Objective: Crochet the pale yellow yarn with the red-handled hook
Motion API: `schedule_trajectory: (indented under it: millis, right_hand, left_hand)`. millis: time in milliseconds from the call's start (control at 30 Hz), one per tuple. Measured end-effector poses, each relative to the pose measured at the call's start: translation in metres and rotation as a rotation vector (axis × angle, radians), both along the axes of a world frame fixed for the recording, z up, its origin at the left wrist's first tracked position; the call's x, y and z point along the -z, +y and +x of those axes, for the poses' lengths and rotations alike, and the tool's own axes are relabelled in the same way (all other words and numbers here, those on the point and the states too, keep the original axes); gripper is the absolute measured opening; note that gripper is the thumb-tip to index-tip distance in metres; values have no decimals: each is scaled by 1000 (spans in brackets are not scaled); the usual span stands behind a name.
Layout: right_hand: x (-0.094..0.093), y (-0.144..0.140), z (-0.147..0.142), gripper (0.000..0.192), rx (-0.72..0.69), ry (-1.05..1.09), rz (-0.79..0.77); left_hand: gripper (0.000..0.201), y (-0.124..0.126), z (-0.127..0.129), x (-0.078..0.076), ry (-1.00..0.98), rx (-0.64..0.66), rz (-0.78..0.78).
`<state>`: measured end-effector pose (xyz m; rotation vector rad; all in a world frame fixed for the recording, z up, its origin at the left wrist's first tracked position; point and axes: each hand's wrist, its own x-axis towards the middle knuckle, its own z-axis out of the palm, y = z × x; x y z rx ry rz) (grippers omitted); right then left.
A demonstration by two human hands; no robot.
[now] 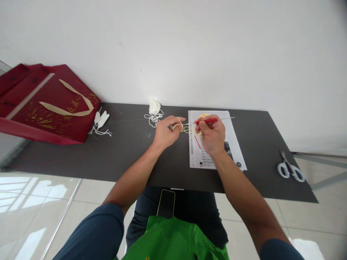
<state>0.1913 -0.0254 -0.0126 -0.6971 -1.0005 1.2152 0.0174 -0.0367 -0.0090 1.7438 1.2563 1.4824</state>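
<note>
White wall backs a dark tabletop [135,151]. Left hand [165,133] is curled, fingers pressed together, pinching a loop of cream yarn [180,125] that runs over the index finger. Right hand [213,135] is closed around the red handle of a crochet hook [210,121]; the metal shaft extends past the hand on both sides, and one end meets the yarn between the hands. Both hands hover over a printed pattern sheet [233,144]. White yarn [154,107] lies behind the left hand. Scissors [290,169] rest far right; a red gift bag [48,103] lies far left.
</note>
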Motion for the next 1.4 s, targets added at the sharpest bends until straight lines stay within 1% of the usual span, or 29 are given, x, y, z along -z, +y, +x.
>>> schedule_trajectory:
  millis: [100,167,233,333,400,500,667,800,1033,1167,1300,1400]
  right_hand:
    - [0,0,0,21,-9,8,7]
    - [1,0,1,21,-16,15,22]
    - [1,0,1,21,-28,9,42]
    - [2,-1,1,21,-48,-12,68]
    - [2,-2,0,21,-58,-21,71]
    - [3,-3,0,21,-69,-24,70]
    - [4,-3,1,23,-76,-28,65]
    - [2,-4,-1,23,-64,-24,30]
    - [-5,-5,-3,26,-41,13,-84]
    - [-4,-3,-1,26,-55,56,-148]
    - [2,-2,-1,25,-93,100,-176]
    - [3,-1,-1,25,-111,100,-169]
  left_hand:
    - [22,-1,1,-2,38,-12,28]
    - [22,0,0,-1,-15,-3,-13]
    - [21,2,-1,1,-151,49,-127]
    - [23,6,-4,2,-435,180,-347]
    - [22,9,-6,1,-572,255,-450]
    - [19,10,-8,-3,-662,325,-545]
    - [18,9,-10,-8,-681,371,-620]
    - [17,9,-10,-8,-641,343,-597]
    - [19,8,-12,-2,-454,247,-465]
    - [23,7,-9,-2,-343,190,-376]
    - [24,6,-5,-2,-369,170,-301]
    - [24,6,-3,-1,-434,176,-306]
